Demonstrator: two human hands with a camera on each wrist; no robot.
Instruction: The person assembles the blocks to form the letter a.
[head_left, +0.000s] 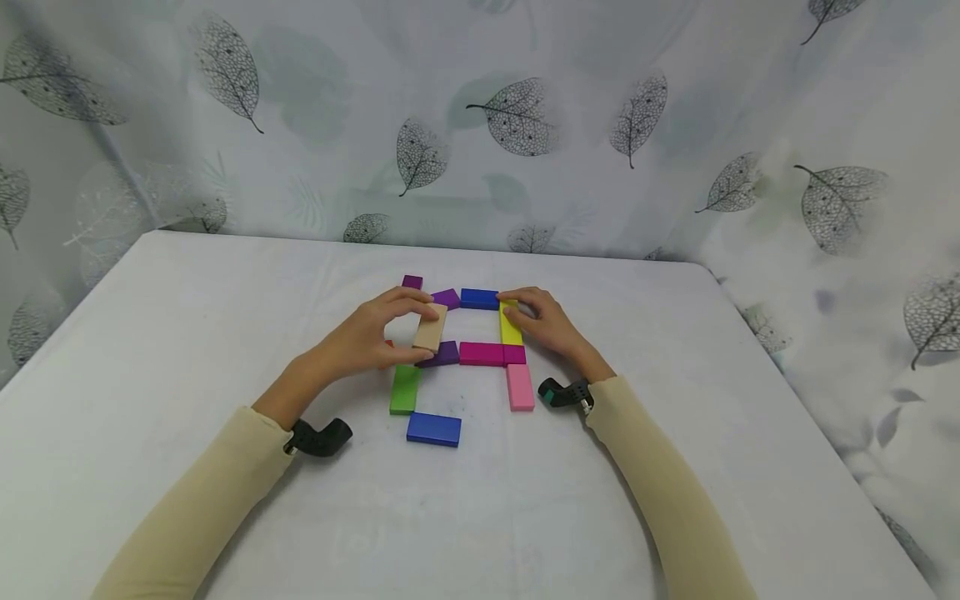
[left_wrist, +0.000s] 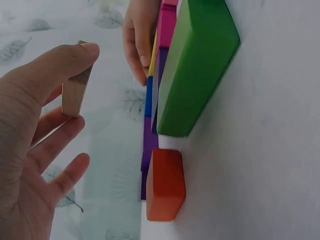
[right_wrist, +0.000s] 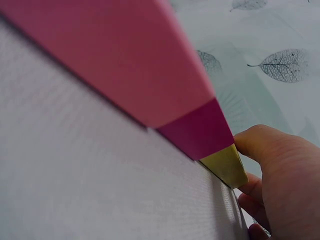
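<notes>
Thumb and fingertips of my left hand (head_left: 367, 333) pinch a plain wooden block (head_left: 430, 329), raised over the left part of a block outline. In the left wrist view, that wooden block (left_wrist: 75, 95) is tilted, apart from the others. My right hand (head_left: 551, 323) has its thumb and fingers about the yellow block (head_left: 511, 332), at its far end and right side. A magenta block (head_left: 482, 354) adjoins the yellow one's near end, with a pink block (head_left: 521, 387) below. Under the left hand lie a dark purple block (head_left: 444, 354) and, nearer, a green block (head_left: 405, 390).
A blue block (head_left: 480, 298) and a purple block (head_left: 447, 297) form the far side. Another purple block (head_left: 412, 282) lies at the far left, a second blue block (head_left: 434, 430) in front. An orange-red block (left_wrist: 165, 185) is mostly hidden by the left hand in the head view.
</notes>
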